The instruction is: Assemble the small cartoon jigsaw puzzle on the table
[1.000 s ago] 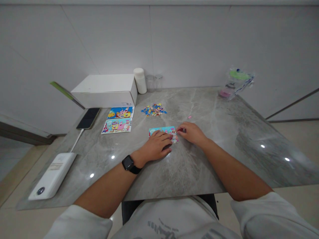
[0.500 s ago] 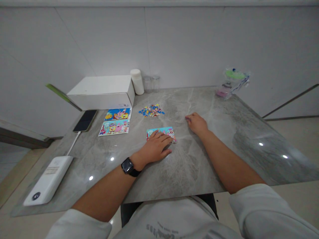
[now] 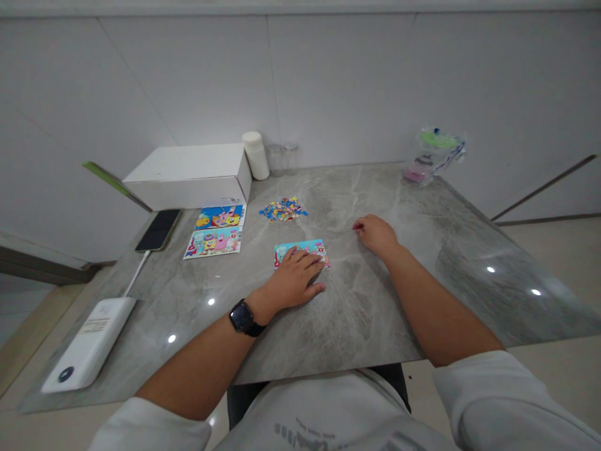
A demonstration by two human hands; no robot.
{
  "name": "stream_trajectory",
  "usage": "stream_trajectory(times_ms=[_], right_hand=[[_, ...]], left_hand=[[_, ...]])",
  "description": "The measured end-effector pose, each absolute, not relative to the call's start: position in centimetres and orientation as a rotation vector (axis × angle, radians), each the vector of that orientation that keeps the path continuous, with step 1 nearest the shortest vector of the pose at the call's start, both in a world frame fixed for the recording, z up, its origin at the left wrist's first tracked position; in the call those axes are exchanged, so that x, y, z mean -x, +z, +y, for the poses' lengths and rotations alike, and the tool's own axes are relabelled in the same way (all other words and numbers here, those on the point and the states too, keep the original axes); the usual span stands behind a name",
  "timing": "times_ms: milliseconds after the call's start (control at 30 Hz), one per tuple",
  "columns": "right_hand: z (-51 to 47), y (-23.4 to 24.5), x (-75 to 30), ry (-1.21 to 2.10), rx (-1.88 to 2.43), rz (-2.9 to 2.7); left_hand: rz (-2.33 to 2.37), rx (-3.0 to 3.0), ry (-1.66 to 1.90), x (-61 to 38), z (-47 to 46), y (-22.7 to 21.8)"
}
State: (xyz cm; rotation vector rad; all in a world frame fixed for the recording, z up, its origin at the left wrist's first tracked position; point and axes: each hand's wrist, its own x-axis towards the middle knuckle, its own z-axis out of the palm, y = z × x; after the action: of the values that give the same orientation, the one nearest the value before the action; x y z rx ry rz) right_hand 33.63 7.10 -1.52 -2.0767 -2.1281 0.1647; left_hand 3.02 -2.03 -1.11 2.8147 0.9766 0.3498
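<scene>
My left hand [image 3: 297, 275] lies open, its fingers spread over the lower part of a small jigsaw puzzle [image 3: 283, 250] with a bright cartoon picture. The puzzle lies flat on the table, and my fingers hide part of it. To its right, my right hand [image 3: 375, 234] rests on the tabletop with fingers curled together; whatever is in them, if anything, is hidden. Beyond the puzzle is a heap of loose jigsaw pieces [image 3: 283, 210], blue, yellow and pink. Two cartoon picture cards, an upper one [image 3: 220, 217] and a lower one [image 3: 213, 242], lie to the left.
A white box [image 3: 188, 178] stands at the back left, beside a white bottle [image 3: 256, 156] and two clear jars [image 3: 290, 160]. A phone [image 3: 158, 230] is cabled to a white power bank [image 3: 89, 344] on the left. A plastic bag [image 3: 434, 156] sits at the back right corner.
My right hand has shifted slightly right, away from the puzzle. My left hand stays on the puzzle. The whole view has moved a little.
</scene>
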Motion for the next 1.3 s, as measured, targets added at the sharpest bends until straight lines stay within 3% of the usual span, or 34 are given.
stream_trajectory(times_ms=[1300], right_hand=[[6.9, -0.9, -35.7, 0.183, 2.079, -2.180]], left_hand=[[0.965, -2.889, 0.335, -4.1, -3.2, -1.2]])
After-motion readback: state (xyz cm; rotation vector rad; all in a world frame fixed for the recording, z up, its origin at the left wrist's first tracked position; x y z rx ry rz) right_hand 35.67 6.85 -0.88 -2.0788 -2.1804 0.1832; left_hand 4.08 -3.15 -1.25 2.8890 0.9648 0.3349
